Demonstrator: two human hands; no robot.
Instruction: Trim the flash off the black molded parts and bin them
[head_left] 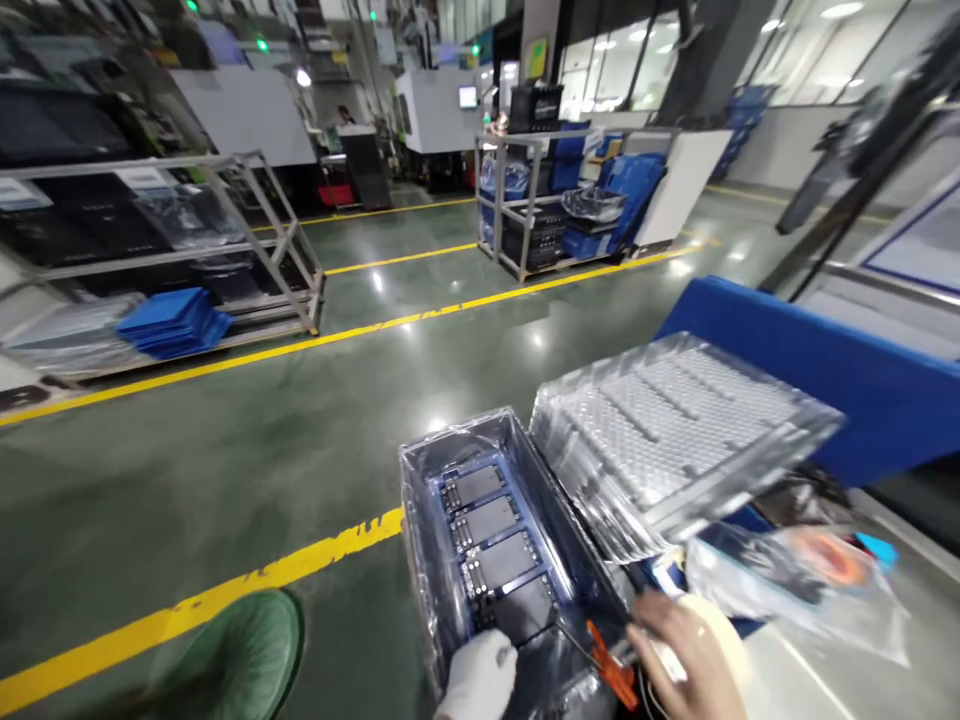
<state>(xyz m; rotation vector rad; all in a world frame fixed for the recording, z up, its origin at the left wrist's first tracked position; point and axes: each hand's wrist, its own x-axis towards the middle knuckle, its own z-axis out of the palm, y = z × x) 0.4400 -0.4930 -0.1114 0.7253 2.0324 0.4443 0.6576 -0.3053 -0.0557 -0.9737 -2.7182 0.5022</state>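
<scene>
My left hand (480,672), in a white glove, is inside a box (421,545) lined with clear plastic. Its fingers are curled closed at the near edge of the closest dark flat part (521,608); what they hold, if anything, is hidden. Several such rectangular parts with small fittings along one side lie in a row on blue sheeting in the box. Bare and blurred, my right hand (694,665) is at the box's right side, beside an orange clip (613,668). Something pale and round (718,632) shows behind that hand; its grip is unclear.
A clear ribbed plastic tray (675,425) leans right of the box, before a blue panel (810,370). Plastic bags (802,580) lie on the right-hand surface. A green round bin or stool (244,655) stands lower left. Racks (289,245) stand across the floor.
</scene>
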